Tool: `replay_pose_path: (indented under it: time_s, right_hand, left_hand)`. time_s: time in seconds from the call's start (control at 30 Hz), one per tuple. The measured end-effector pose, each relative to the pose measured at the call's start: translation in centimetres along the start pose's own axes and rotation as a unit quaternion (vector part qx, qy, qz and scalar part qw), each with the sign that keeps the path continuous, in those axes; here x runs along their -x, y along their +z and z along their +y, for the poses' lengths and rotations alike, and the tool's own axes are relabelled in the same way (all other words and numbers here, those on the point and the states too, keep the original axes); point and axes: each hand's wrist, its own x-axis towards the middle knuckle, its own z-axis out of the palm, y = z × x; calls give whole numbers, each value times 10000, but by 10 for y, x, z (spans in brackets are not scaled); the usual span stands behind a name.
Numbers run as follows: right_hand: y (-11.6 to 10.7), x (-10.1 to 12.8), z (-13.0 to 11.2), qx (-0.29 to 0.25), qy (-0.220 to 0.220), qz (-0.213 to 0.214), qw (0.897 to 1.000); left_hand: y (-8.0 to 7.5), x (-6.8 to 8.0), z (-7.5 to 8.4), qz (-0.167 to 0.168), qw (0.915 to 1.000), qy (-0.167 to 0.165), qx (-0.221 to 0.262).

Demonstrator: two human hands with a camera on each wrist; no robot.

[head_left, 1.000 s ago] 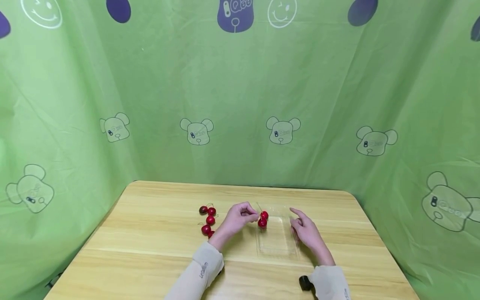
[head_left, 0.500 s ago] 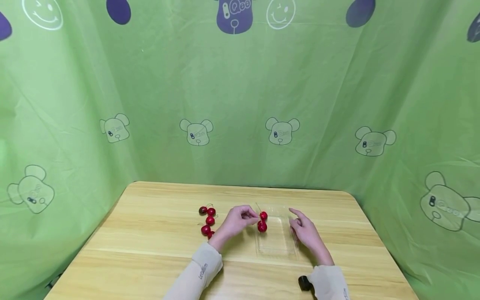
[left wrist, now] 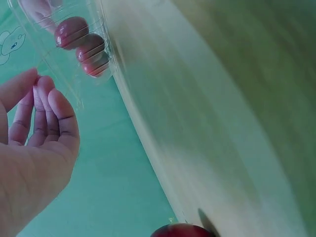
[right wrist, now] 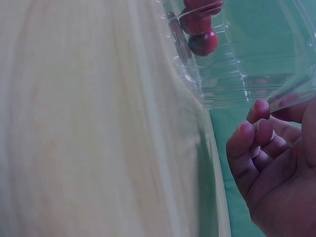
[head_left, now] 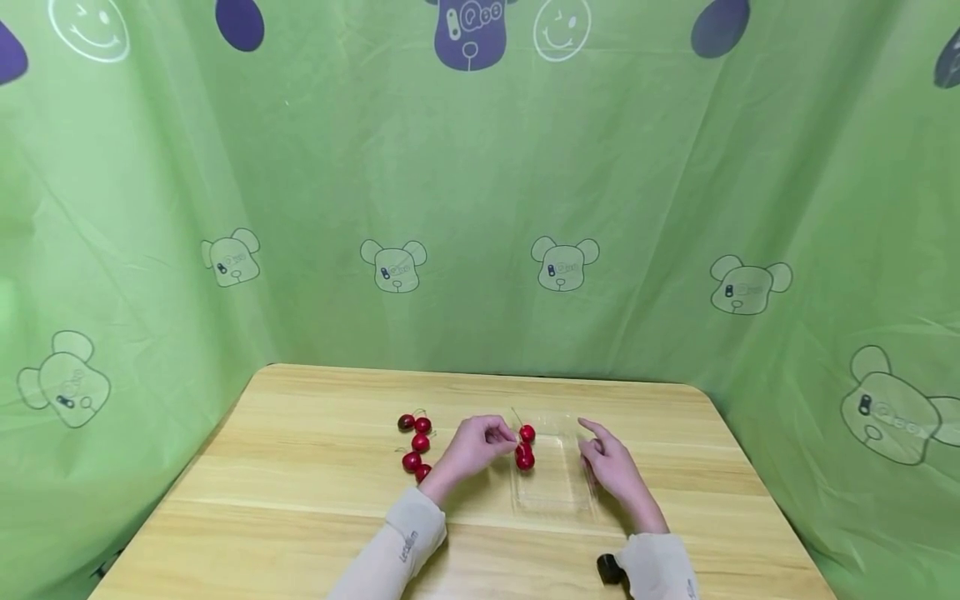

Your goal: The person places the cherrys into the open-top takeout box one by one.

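A clear plastic box (head_left: 555,498) with low walls lies on the table, with red cherries (head_left: 525,458) inside along its left side. My left hand (head_left: 476,443) is at the box's left wall. Its thumb and fingertips pinch a thin cherry stem, seen faintly in the left wrist view beside the cherries (left wrist: 72,32); which cherry it belongs to is hard to tell. My right hand (head_left: 611,467) holds the right edge of the box, index finger stretched to the far corner. In the right wrist view its fingers (right wrist: 242,140) are curled at the plastic rim.
Several more cherries (head_left: 421,442) lie on the wooden table (head_left: 300,500), left of my left hand. A black object (head_left: 610,568) sits at the right cuff. Green printed cloth (head_left: 480,333) hangs behind the table and on both sides.
The cherry by my left fingertips has come down slightly toward the near side of the box, and the left hand has lowered a little. My right hand stays in place.
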Motion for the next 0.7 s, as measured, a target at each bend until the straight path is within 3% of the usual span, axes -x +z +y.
replay_pose_path:
  time_s: [0.23,0.7]
  right_hand:
    - [0,0,0,-72,8,-9,10000]
    - [1,-1,3,83,70,94,9999]
  left_hand:
    - [1,0,0,-57,9993,48,-377]
    - [0,2,1,-102,9987,-150,-485]
